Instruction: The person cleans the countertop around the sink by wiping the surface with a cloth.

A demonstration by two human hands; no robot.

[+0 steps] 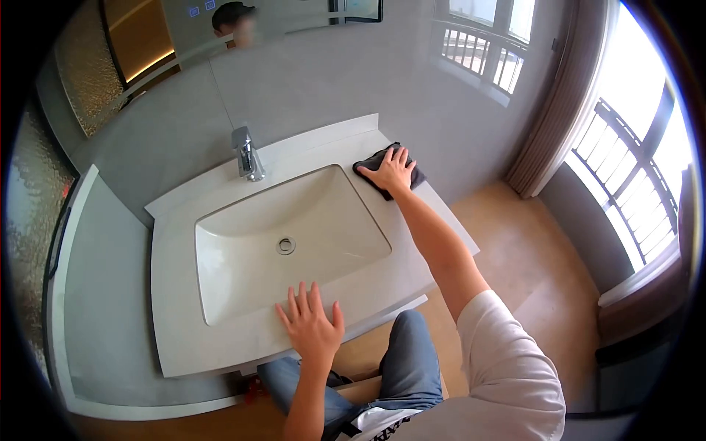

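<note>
On the far left, bumpy glass [29, 220] stands next to a grey panel [110, 294] with a white edge. Up high, two little blue marks [194, 12] glow on the mirror [279, 18], but they are too small for me to read. Beside them, the mirror shows a person in a dark cap [234, 13]. Below, a shiny tap [245, 156] stands at the back of the white bench [180, 353]. The sink [250, 283] is set into the bench, and its round silver drain [285, 245] is near the middle.

My left fingers [304, 300] are open and spread wide at the front edge of the sink, palm down. I cannot tell if they touch it. Under them I see my blue jeans [413, 353]. Low down, black letters [393, 428] are printed on my white shirt [507, 360], but they are tipped and cut off, so I can't read the word.

To the right of the sink, a dark cloth [373, 160] lies on the back corner of the bench, by the grey wall [434, 125]. My right fingers [398, 156] are spread out flat on top of it, not curled around it. Farther right are the tan floor [529, 257], a brown curtain [551, 132] and a bright window [632, 73] with dark rails [637, 163].
</note>
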